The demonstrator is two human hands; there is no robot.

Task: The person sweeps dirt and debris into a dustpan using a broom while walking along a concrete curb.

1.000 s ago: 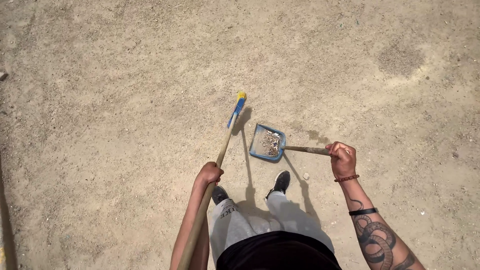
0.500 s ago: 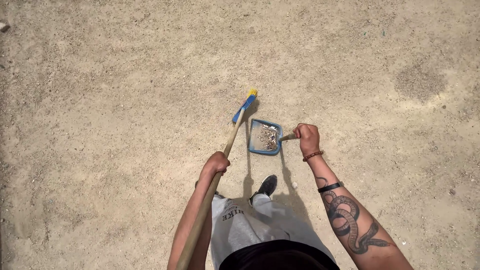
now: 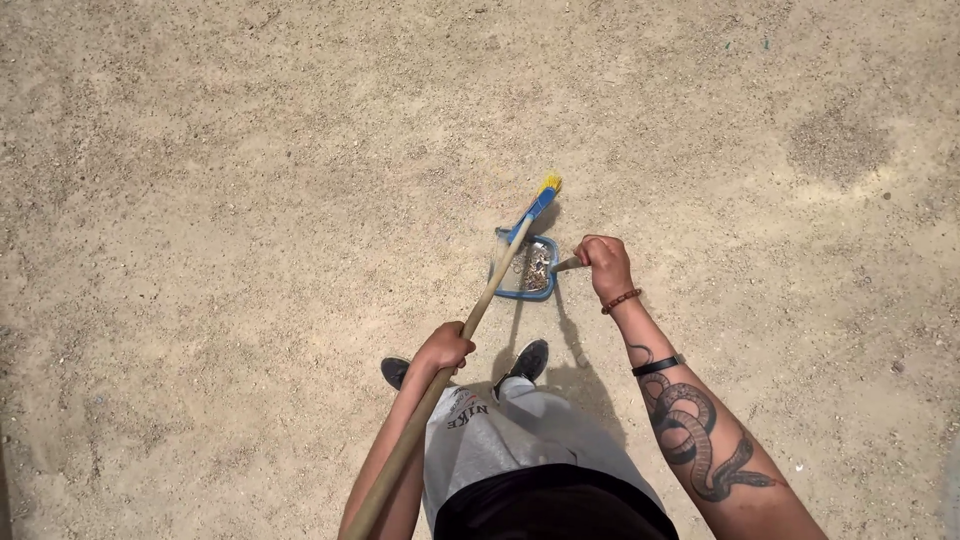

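My left hand [image 3: 441, 349] grips the long wooden handle of a broom [image 3: 487, 293]. The handle runs up and to the right, ending in a blue head with yellow bristles just beyond the dustpan. My right hand [image 3: 603, 266] is closed on the short handle of a blue dustpan [image 3: 527, 268], held in front of me above the sandy ground. The pan holds a small pile of grit and debris. The broom handle crosses over the pan's left side. My two dark shoes show below, near my grey shorts.
Bare sandy, gritty ground [image 3: 230, 180] fills the whole view. A darker patch [image 3: 838, 146] lies at the upper right. My shadow falls on the ground between my feet and the dustpan.
The dustpan and my right hand have moved in toward my body and the broom. The pan, side-on before, now points away from me, and the broom handle lies across it.
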